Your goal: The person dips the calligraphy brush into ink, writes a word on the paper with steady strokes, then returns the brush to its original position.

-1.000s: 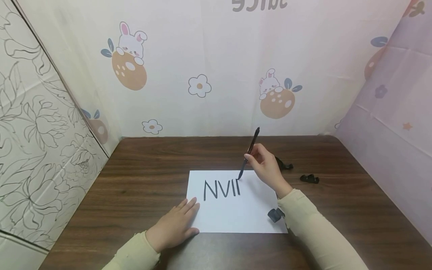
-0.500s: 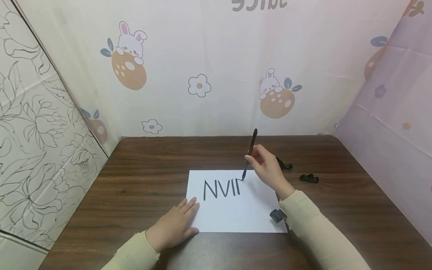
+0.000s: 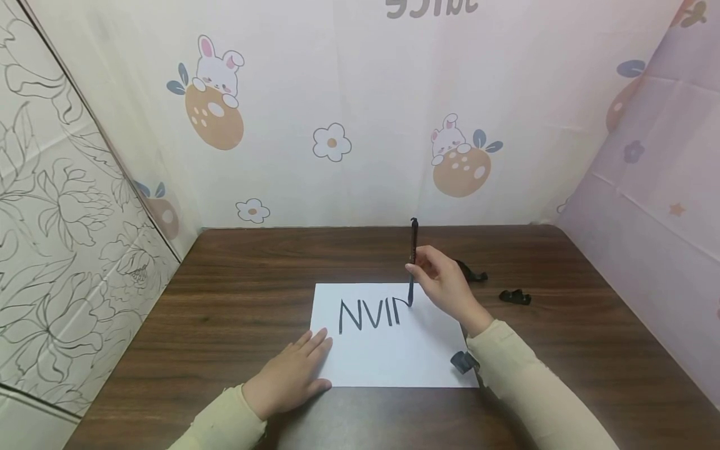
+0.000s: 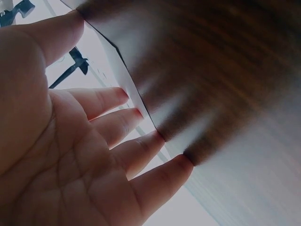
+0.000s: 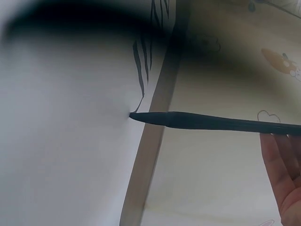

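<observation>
As our right hand (image 3: 447, 285) pinches the brush pen (image 3: 414, 240) near the paper's (image 3: 388, 362) far edge, our left hand (image 3: 291, 376) slightly spread at its left edge, the last stroke (image 3: 402, 301) has lengthened rightward, extending the lettering (image 3: 370, 314)

Setting: home-like corner, furnished as a small writing or drawing spot; exact room cannot be determined. Evidence: wood-grain bench (image 3: 219, 300) against a pale, creased backdrop (image 3: 382, 75) in a nursery-type print, with rabbits (image 3: 218, 74) on orange-brown fruit (image 3: 216, 120), outlined flowers (image 3: 332, 142), grey lettering (image 3: 432, 7) cut off at top. Right: lilac-tinted sheet (image 3: 658, 194), similar motifs. Left: white panel (image 3: 73, 147) with line-drawn blossoms (image 3: 70, 203).
</observation>
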The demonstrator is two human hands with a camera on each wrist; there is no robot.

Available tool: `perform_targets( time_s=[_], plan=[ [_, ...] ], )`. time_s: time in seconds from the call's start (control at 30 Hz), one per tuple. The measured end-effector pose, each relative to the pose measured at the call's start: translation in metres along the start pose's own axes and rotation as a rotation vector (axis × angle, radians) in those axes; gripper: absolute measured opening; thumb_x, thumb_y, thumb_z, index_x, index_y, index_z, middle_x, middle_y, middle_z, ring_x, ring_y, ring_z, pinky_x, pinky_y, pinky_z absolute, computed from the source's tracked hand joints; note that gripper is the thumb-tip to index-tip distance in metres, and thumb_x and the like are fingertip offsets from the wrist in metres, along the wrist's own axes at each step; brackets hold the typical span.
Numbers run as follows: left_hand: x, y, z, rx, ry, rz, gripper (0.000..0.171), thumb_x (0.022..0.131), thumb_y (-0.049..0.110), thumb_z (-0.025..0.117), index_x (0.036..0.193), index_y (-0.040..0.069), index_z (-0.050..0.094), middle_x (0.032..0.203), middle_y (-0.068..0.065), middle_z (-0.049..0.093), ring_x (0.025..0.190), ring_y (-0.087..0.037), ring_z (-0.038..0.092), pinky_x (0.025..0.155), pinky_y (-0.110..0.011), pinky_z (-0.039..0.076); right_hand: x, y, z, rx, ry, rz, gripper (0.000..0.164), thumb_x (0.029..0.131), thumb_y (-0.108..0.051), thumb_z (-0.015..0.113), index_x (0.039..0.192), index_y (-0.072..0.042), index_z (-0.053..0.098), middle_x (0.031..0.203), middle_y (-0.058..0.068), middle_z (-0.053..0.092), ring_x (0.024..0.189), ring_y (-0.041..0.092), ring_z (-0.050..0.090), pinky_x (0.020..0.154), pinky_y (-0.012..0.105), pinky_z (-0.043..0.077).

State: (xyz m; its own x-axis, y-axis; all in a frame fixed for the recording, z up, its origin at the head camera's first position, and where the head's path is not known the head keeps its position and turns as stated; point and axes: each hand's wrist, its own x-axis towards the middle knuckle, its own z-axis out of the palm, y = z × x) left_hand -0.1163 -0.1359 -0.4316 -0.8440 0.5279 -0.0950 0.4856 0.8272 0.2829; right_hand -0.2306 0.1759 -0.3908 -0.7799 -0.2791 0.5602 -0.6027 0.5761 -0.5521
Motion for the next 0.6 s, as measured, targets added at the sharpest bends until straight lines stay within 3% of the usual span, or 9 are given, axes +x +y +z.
perform_targets(
  time_s=[0.6],
  plan=[
    [0.0, -0.001, 0.001, 0.004, -0.003, -0.002, 0.068, 0.092, 0.04, 0.064, 0.146, 0.003, 0.044, 0.156, -0.015, 0.038, 0.142, -0.041, 0.037, 0.105, -0.064, 0.04, -0.005, -0.013, 0.004, -0.008, -0.064, 0.019, 0.019, 0.091, -0.012, 0.069, 0.108, -0.01, 0.062, 0.089, 0.0, 0.064, 0.078, 0.01, 0.061, 0.069, 0.024, 0.056]
  ],
)
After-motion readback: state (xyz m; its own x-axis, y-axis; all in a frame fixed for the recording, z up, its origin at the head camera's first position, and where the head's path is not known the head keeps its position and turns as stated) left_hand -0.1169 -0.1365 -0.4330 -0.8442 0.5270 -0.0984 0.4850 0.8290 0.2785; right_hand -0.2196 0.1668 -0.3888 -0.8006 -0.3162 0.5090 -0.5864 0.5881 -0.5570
